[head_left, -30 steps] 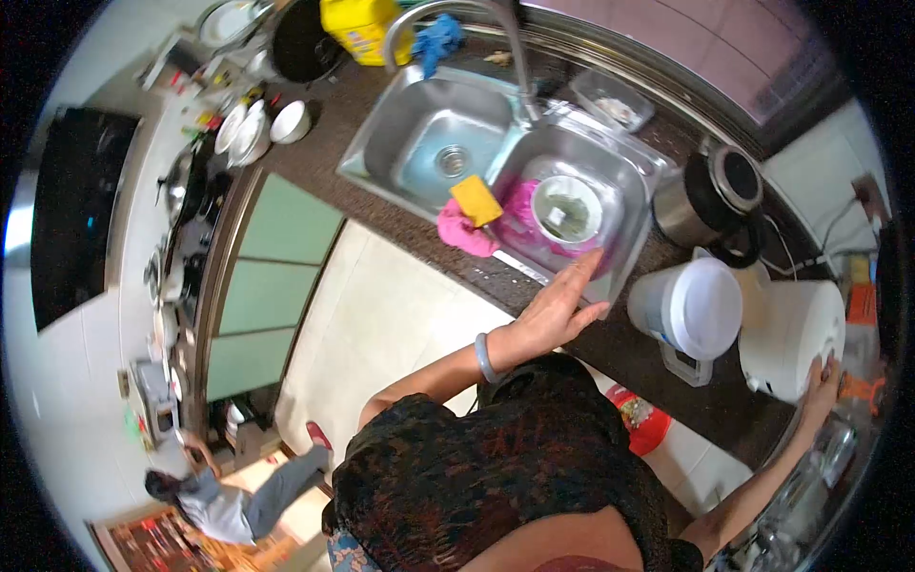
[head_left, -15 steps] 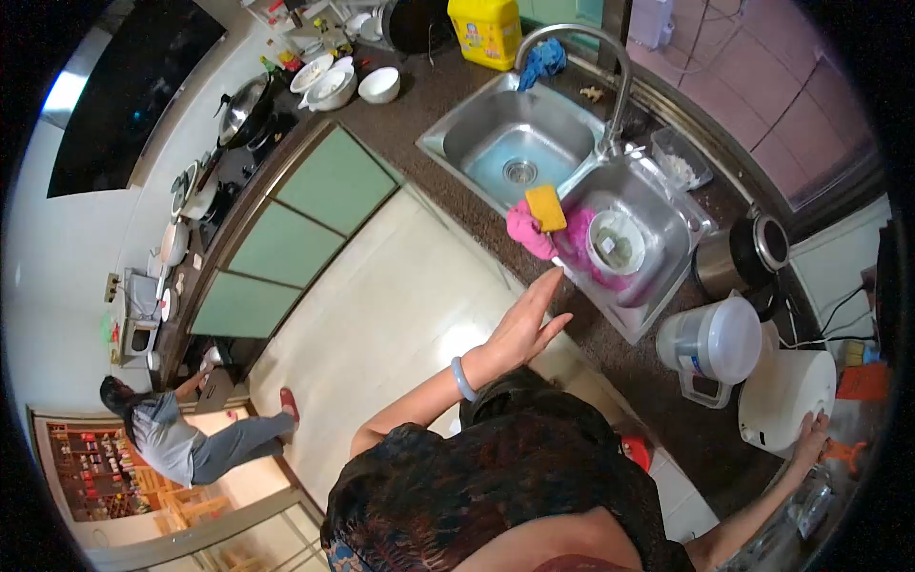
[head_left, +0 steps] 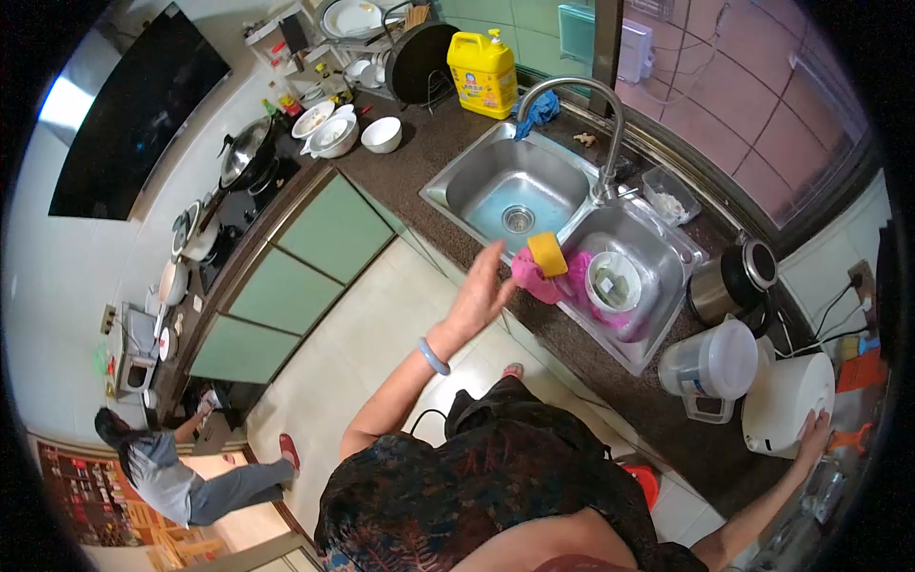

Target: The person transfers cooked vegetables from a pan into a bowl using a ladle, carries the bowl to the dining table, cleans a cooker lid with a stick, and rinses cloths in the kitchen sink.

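My left hand (head_left: 477,294), with a pale bangle on its wrist, is held out over the floor by the counter edge. Its fingers are apart and hold nothing. Nearest to it are a pink cloth (head_left: 537,276) and a yellow sponge (head_left: 547,254) at the sink's front edge. At far right, the fingers of my right hand (head_left: 812,434) are bent onto the edge of a white rounded container (head_left: 786,400). A white bowl (head_left: 615,282) with something greenish inside sits in the right basin (head_left: 658,326), beside pink material.
A clear lidded pitcher (head_left: 705,357) and a steel kettle (head_left: 729,286) stand right of the sink. The faucet (head_left: 615,124) arches over the basins. A yellow jug (head_left: 481,76) stands behind. Another person (head_left: 167,472) is at the far lower left, near the cabinets.
My left hand has moved left, away from the sink edge, and its fingers have spread. My right hand remains at the white container. The view has shifted slightly.
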The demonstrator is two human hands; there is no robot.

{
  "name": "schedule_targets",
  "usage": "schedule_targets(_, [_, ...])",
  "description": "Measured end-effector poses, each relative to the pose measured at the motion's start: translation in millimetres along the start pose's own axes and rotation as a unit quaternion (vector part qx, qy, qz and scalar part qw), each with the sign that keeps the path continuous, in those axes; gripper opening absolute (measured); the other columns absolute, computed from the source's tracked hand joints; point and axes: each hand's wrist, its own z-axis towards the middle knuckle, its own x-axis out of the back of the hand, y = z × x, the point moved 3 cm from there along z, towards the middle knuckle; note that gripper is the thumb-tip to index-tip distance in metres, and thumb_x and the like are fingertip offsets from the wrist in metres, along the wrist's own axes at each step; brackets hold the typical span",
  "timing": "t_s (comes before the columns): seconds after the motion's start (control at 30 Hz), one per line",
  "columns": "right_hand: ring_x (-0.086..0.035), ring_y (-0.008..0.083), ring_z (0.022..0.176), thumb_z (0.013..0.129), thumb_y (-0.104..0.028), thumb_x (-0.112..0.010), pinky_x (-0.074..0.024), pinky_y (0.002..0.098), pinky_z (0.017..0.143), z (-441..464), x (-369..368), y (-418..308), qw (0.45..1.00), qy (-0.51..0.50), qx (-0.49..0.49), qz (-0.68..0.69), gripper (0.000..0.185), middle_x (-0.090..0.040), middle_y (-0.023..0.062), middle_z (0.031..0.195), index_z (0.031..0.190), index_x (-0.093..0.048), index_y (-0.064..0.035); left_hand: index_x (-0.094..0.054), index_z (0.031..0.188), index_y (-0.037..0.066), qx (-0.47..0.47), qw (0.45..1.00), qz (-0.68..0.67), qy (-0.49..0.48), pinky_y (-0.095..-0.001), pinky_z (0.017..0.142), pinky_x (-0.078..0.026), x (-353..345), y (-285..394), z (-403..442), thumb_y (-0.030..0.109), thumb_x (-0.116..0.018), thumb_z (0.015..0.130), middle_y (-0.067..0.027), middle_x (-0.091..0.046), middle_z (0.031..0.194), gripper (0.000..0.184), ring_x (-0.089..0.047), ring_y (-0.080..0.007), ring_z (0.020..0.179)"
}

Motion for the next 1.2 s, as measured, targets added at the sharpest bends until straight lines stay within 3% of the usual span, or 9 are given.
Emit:
schedule_targets(0.2, [-0.052,0.0381,0.12,0.1,-0.034,-0.048,-0.0455,0.0437,0.093,-20.7,-4.3,-0.4,0.997,0.044,-0.061,-0.004,0.054,-0.048,0.0255,0.136,0.139,-0.04,0.0017,-0.042,0.135,-0.004,0.062,0.991,-0.006,0.119,-0.0378,0.082,-0.053,97.4,-103.8,126.1,0.023,-0.065,0.089,-0.0243,-0.058,0.121,0.058,-0.064,-0.0301,0.097])
schedule_targets(0.43, [-0.053,0.0346,0.119,0.099,-0.032,-0.049,-0.0444,0.0403,0.095,-144.1,-2.6,-141.1,0.939,0.324,-0.112,-0.018,0.053,-0.047,0.0225,0.139,0.14,-0.042,0.0005,-0.056,0.118,-0.008,0.019,0.957,0.047,0.286,-0.04,0.085,-0.049,241.0,-280.1,377.7,0.025,-0.061,0.087,-0.0247,-0.066,0.101,0.045,-0.065,-0.0344,0.096])
schedule_targets(0.67, [-0.056,0.0273,0.114,0.098,-0.028,-0.052,-0.0446,0.0372,0.095,-283.2,-95.2,-271.6,0.922,0.312,-0.22,0.068,0.046,-0.055,0.0199,0.128,0.136,-0.046,-0.0018,-0.061,0.117,-0.006,0.176,0.961,-0.05,0.206,-0.0376,0.085,-0.049,260.1,-495.8,599.6,0.029,-0.065,0.083,-0.0251,-0.067,0.105,0.049,-0.065,-0.0339,0.097])
schedule_targets(0.7, [-0.055,0.0276,0.116,0.098,-0.026,-0.051,-0.0449,0.0382,0.094,-298.8,-89.1,-312.0,0.915,0.297,-0.256,0.096,0.043,-0.053,0.0174,0.132,0.136,-0.047,-0.0061,-0.06,0.118,-0.006,0.077,0.975,-0.052,0.201,-0.0378,0.082,-0.05,256.3,-513.7,619.9,0.033,-0.068,0.083,-0.0234,-0.068,0.104,0.053,-0.067,-0.0314,0.092])
schedule_targets(0.73, [-0.054,0.0285,0.117,0.099,-0.024,-0.05,-0.0448,0.0382,0.096,-323.4,-90.9,-311.3,0.933,0.282,-0.223,0.026,0.041,-0.053,0.0158,0.134,0.137,-0.048,-0.0081,-0.058,0.121,-0.007,0.107,0.98,-0.027,0.167,-0.0272,0.055,-0.047,258.4,-492.3,623.1,0.022,-0.069,0.087,-0.0111,-0.068,0.093,0.046,-0.059,-0.0132,0.066])
schedule_targets(0.8, [-0.051,0.0303,0.122,0.098,-0.022,-0.05,-0.0415,0.0392,0.1,-377.8,-94.4,-291.3,0.925,0.256,-0.282,0.001,0.046,-0.05,0.0152,0.138,0.141,-0.042,-0.0068,-0.063,0.118,-0.001,0.19,0.968,-0.145,0.072,-0.0385,0.075,-0.051,245.0,-497.0,640.9,0.034,-0.067,0.086,-0.0136,-0.069,0.1,0.048,-0.062,-0.0236,0.081])
schedule_targets(0.83, [-0.051,0.0292,0.123,0.098,-0.02,-0.05,-0.0399,0.0384,0.102,-401.2,-100.3,-307.9,0.903,0.3,-0.291,0.105,0.046,-0.049,0.0149,0.139,0.141,-0.042,-0.0055,-0.062,0.12,0.0,0.067,0.991,-0.103,0.061,-0.0346,0.081,-0.05,238.9,-536.4,665.1,0.029,-0.061,0.09,-0.0143,-0.067,0.105,0.042,-0.062,-0.0213,0.087])
schedule_targets(1.07, [-0.061,0.0214,0.1,0.091,-0.015,-0.056,-0.0474,0.0325,0.087,-494.3,-92.7,-413.9,0.842,0.351,-0.408,0.045,0.039,-0.063,0.0112,0.113,0.128,-0.054,-0.0051,-0.066,0.109,0.001,-0.012,0.924,0.337,0.177,-0.0363,0.062,-0.052,285.6,-466.8,684.8,0.032,-0.053,0.096,-0.0099,-0.07,0.098,0.036,-0.066,-0.0225,0.077])
schedule_targets(1.2, [-0.06,0.018,0.092,0.091,-0.018,-0.056,-0.0472,0.0309,0.082,-531.3,-97.4,-449.5,0.802,0.345,-0.485,0.052,0.037,-0.065,0.0108,0.103,0.126,-0.056,-0.0054,-0.065,0.102,-0.008,-0.147,0.949,-0.067,0.27,-0.0342,0.074,-0.057,312.8,-266.6,597.7,0.034,-0.049,0.099,-0.0211,-0.069,0.1,0.045,-0.069,-0.0278,0.084])
